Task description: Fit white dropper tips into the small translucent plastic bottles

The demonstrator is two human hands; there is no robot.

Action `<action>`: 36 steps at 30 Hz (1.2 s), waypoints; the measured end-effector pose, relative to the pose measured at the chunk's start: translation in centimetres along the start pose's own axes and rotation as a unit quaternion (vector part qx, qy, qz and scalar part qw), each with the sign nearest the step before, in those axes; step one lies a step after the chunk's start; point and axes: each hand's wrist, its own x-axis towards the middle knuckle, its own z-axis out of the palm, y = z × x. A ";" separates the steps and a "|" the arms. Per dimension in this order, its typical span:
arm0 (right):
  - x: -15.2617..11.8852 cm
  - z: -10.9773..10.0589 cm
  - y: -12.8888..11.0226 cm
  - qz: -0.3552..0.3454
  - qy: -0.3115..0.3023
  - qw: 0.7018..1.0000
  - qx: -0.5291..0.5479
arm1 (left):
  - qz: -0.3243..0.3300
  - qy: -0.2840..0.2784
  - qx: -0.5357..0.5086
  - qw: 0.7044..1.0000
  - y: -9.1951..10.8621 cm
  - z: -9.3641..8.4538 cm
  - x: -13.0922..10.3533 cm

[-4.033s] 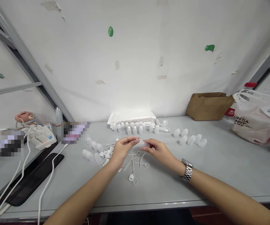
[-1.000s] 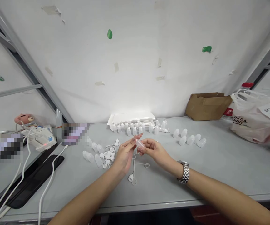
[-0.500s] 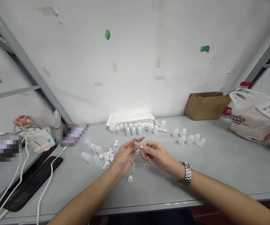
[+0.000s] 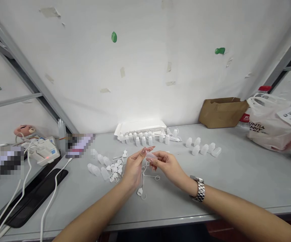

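Note:
A small translucent plastic bottle [image 4: 150, 155] lies tilted between my two hands, above the middle of the desk. My left hand [image 4: 134, 165] pinches its left end with thumb and fingers. From the other side, my right hand [image 4: 167, 163] grips the bottle's body; a metal watch is on that wrist. White caps with ring straps lie below the hands, one cap [image 4: 140, 192] nearest me. Left of my left hand is a heap of similar caps [image 4: 115, 169], with loose uncapped bottles [image 4: 105, 173] beside it. My fingers partly hide the held bottle.
Several capped bottles [image 4: 143, 140] stand before a white tray [image 4: 141, 125] at the wall. More bottles [image 4: 204, 149] stand to the right, one lying over. Behind them are a cardboard box [image 4: 223, 114] and a plastic bag [image 4: 268, 127]. Cables and a black phone-like slab [image 4: 38, 198] occupy the left.
The bottle has turned slightly between my fingers. My left thumb has shifted up and left, and more of the bottle now shows. Bottles and caps on the desk stay put.

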 end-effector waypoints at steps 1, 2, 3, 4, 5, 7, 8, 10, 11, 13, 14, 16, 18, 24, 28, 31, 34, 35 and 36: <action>-0.1 0.0 0.0 -0.004 -0.003 1.000 -0.003 | 0.004 -0.010 0.002 1.000 0.1 0.0 -0.1; -0.1 -0.1 -0.1 -0.006 -0.017 1.000 0.005 | 0.007 -0.024 0.003 1.000 0.1 0.1 -0.2; -0.1 -0.2 -0.1 -0.005 -0.039 0.999 0.024 | 0.010 -0.039 0.003 0.999 0.3 0.1 -0.2; -0.1 -0.4 -0.2 0.001 -0.064 0.997 0.054 | 0.012 -0.055 0.001 0.998 0.4 0.1 -0.3; -0.1 -0.6 -0.2 0.013 -0.091 0.991 0.093 | 0.014 -0.071 -0.001 0.997 0.6 0.2 -0.3; 0.1 -1.2 -0.1 0.057 -0.146 0.970 0.185 | 0.014 -0.098 -0.006 0.995 0.8 0.2 -0.4; 0.3 -1.4 0.0 0.084 -0.171 0.956 0.226 | 0.013 -0.107 -0.006 0.994 0.9 0.2 -0.4; 0.5 -1.7 0.1 0.125 -0.203 0.933 0.271 | 0.014 -0.105 0.000 0.994 1.0 0.3 -0.4; 0.7 -1.7 0.2 0.131 -0.206 0.932 0.268 | 0.018 -0.090 0.006 0.996 0.9 0.3 -0.3; 0.8 -1.6 0.3 0.108 -0.181 0.954 0.215 | 0.028 -0.043 0.016 0.999 0.8 0.2 -0.3; 0.9 -1.5 0.3 0.084 -0.152 0.970 0.171 | 0.029 -0.020 0.017 0.999 0.7 0.1 -0.2; 0.8 -1.1 0.3 0.034 -0.080 0.993 0.077 | 0.025 0.008 0.011 1.000 0.4 0.0 0.0; 0.7 -0.8 0.3 -0.002 -0.024 1.000 0.009 | 0.013 0.007 -0.008 1.000 0.3 -0.1 0.1; 0.1 -0.5 -0.2 -0.033 -0.043 0.998 -0.026 | -0.003 -0.056 -0.055 0.997 0.6 -0.4 0.4; 0.0 -0.7 -0.5 0.012 -0.100 0.990 0.100 | 0.000 -0.087 -0.042 0.995 0.9 -0.3 0.0; 0.1 -1.2 -0.4 0.078 -0.150 0.962 0.216 | 0.000 -0.112 -0.027 0.993 1.2 -0.1 -0.2; 0.4 -1.6 -0.2 0.138 -0.190 0.935 0.265 | 0.010 -0.120 -0.011 0.993 1.4 0.1 -0.2; 0.5 -1.6 -0.1 0.144 -0.192 0.936 0.259 | 0.016 -0.110 -0.006 0.994 1.4 0.1 -0.1; 0.6 -1.5 0.0 0.142 -0.183 0.942 0.241 | 0.021 -0.093 -0.001 0.995 1.3 0.1 0.0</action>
